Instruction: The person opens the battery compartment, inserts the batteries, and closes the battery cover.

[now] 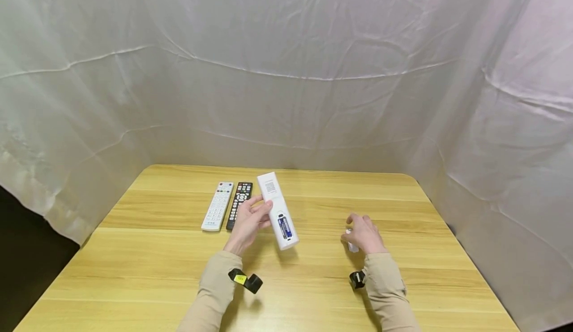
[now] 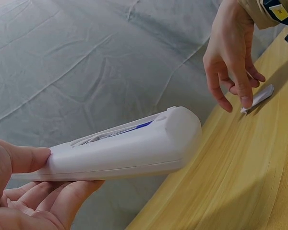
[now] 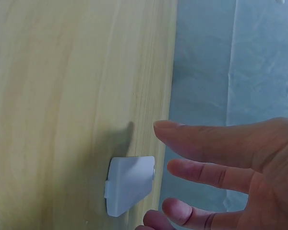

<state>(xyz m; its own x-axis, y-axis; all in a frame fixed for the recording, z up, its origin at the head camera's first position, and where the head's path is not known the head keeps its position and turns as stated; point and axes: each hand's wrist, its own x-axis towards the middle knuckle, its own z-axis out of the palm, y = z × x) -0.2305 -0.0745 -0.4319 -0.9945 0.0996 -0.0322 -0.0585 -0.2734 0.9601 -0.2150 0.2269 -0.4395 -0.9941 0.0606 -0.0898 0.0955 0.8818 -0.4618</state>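
My left hand (image 1: 245, 226) grips a white remote control (image 1: 278, 207), thumb on its back and fingers beneath, and holds it tilted above the table. Its back faces up and the battery compartment is uncovered, showing blue batteries (image 1: 285, 226) inside. To the right, my right hand (image 1: 366, 233) hovers over a small white battery cover (image 3: 130, 184) lying on the table. In the right wrist view the thumb and fingers (image 3: 206, 143) are spread apart, with a gap between them and the cover.
A white remote (image 1: 218, 206) and a black remote (image 1: 235, 215) lie side by side, buttons up, just left of my left hand. The wooden table (image 1: 147, 252) is enclosed by a pale hanging curtain (image 1: 286, 108) at the back and sides.
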